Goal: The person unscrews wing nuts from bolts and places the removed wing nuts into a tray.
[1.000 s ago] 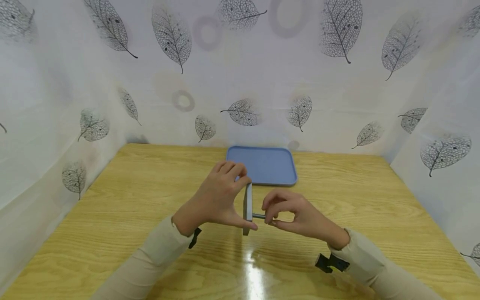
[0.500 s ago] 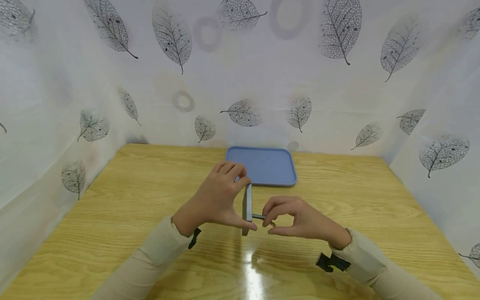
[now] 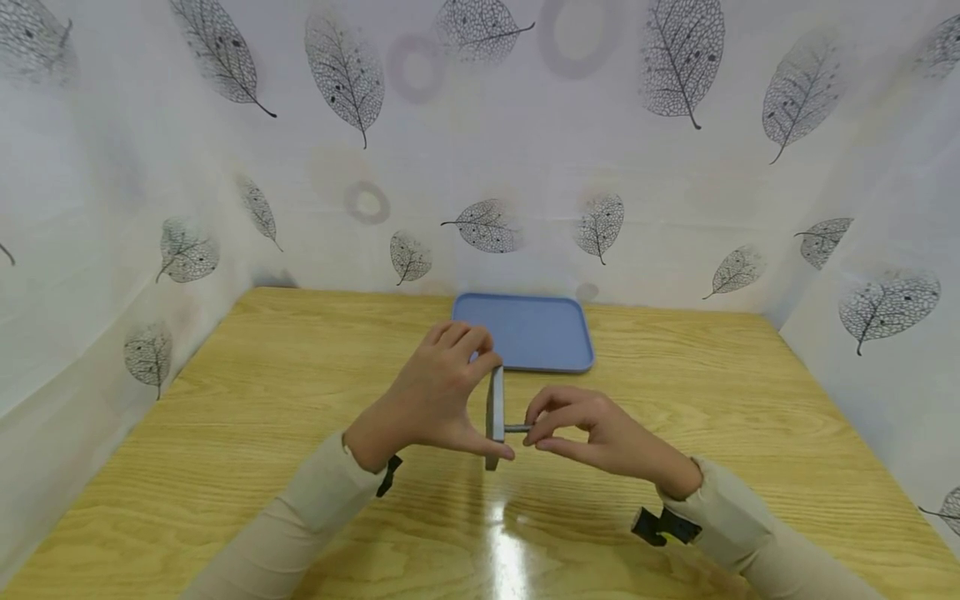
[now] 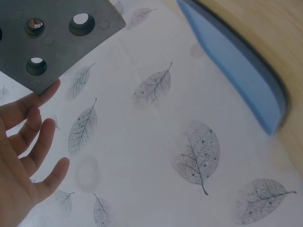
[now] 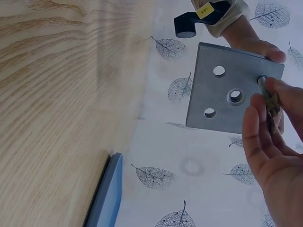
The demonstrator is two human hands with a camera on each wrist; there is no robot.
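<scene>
My left hand [image 3: 442,392] holds a square grey metal plate [image 3: 496,408] on edge above the table, fingertips on its top edge and thumb at the bottom. Several round holes pierce the plate [image 4: 52,38] in the left wrist view; the middle one is threaded. From the right, my right hand [image 3: 588,425] pinches a thin metal bolt [image 3: 516,428] that points at the plate's face. In the right wrist view the bolt [image 5: 262,86] sits at a corner hole, its brass-coloured outer end [image 5: 272,104] between thumb and fingers. The bolt's tip is hidden.
A shallow blue tray [image 3: 532,333] lies at the back of the wooden table [image 3: 337,350], partly behind the left hand. A white leaf-printed curtain [image 3: 510,150] hangs behind and along both sides. Dark camera mounts [image 3: 665,527] sit at the wrists.
The right thumb, spread below the bolt half a second ago, is back up near it. The bolt has levelled slightly. The left hand and plate stay put.
</scene>
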